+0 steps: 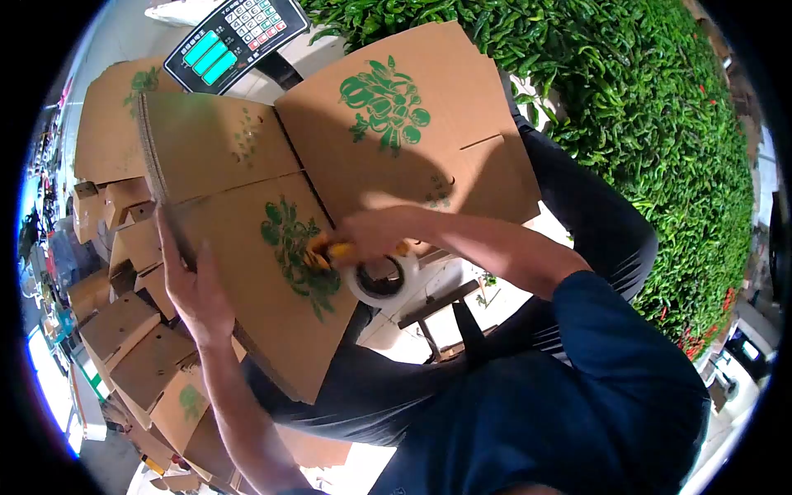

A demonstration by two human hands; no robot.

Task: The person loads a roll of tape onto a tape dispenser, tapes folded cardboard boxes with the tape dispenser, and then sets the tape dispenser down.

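Note:
A brown cardboard box (223, 239) with green printed vegetables lies across my lap, its long seam running between two panels. My left hand (198, 289) grips the box's left edge, thumb on the panel and other fingers partly hidden behind the edge. At the seam, my right hand (375, 233) is closed round a yellow-orange tape dispenser (318, 252), slightly blurred. A wide tape roll (381, 285) hangs under that hand. The dispenser's head is over the lower panel; whether it touches the cardboard I cannot tell.
A big heap of green chili peppers (643, 148) fills the right side. A digital scale (235, 41) with lit displays stands behind the box. Several cardboard boxes (136, 330) pile up at left. A small dark stool (437, 313) is by my legs.

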